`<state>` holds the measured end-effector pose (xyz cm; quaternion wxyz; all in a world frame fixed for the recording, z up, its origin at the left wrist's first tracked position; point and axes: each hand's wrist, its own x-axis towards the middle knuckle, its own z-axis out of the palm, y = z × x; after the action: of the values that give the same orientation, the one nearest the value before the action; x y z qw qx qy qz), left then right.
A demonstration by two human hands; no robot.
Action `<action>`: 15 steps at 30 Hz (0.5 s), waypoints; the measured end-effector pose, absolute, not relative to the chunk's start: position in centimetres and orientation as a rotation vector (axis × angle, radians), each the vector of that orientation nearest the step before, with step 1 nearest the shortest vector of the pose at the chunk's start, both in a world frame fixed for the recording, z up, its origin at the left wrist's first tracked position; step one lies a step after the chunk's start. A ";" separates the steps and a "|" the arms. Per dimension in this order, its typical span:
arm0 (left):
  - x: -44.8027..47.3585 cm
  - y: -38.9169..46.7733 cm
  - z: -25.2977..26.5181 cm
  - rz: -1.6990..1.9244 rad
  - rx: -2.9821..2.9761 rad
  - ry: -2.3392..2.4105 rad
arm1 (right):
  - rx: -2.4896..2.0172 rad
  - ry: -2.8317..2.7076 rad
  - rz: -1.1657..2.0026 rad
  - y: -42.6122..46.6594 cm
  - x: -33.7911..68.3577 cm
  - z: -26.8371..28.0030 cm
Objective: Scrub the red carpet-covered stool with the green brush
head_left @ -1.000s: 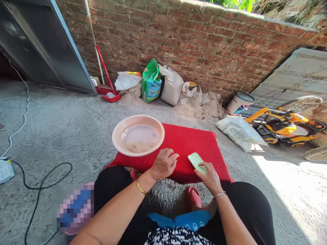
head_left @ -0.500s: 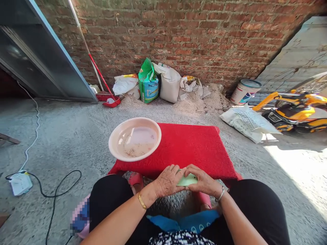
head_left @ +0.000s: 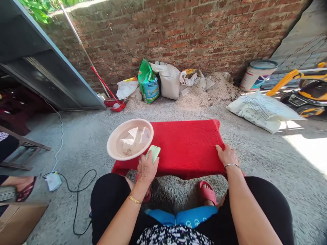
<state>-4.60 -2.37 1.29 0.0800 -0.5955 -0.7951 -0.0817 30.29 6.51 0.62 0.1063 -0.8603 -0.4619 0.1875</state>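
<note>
My left hand (head_left: 147, 167) is closed around a pale green phone (head_left: 154, 152), held beside the near right rim of a cream basin (head_left: 110, 149). The basin holds water with dark bits at the bottom, and stands on the left part of a low table under a red cloth (head_left: 186, 146). At the cloth's right edge, my right hand (head_left: 229, 157) grips the covered border. Its thumb lies on top and its fingers go over the side, partly hidden.
Several sacks (head_left: 170, 81) and a grain heap (head_left: 206, 93) lie along the brick wall (head_left: 194, 37). A bucket (head_left: 258, 76), a flat sack (head_left: 265, 110) and a toy digger (head_left: 310, 97) are at right. At left are a power strip (head_left: 53, 181), a black cable (head_left: 78, 190) and another person's foot (head_left: 20, 189).
My hands have parted. The left one has carried the phone left and forward, beside the basin. The right one has let go of the phone and moved to the cloth's right edge. The view has shifted.
</note>
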 end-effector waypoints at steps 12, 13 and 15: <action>-1.1 1.9 1.0 -0.166 -1.535 -2.537 | -2.410 -1.476 0.587 6.2 30.3 -0.8; -0.9 2.2 1.0 -0.153 -1.500 -2.563 | -2.406 -1.480 0.582 6.2 30.3 -0.8; -0.5 2.8 1.0 -0.150 -1.456 -2.626 | -2.401 -1.487 0.573 6.1 30.2 -0.6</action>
<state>-0.47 2.79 0.98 0.0674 -0.4831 -0.8715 -0.0499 30.16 6.11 -0.60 0.1298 -0.8261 -0.5116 0.1972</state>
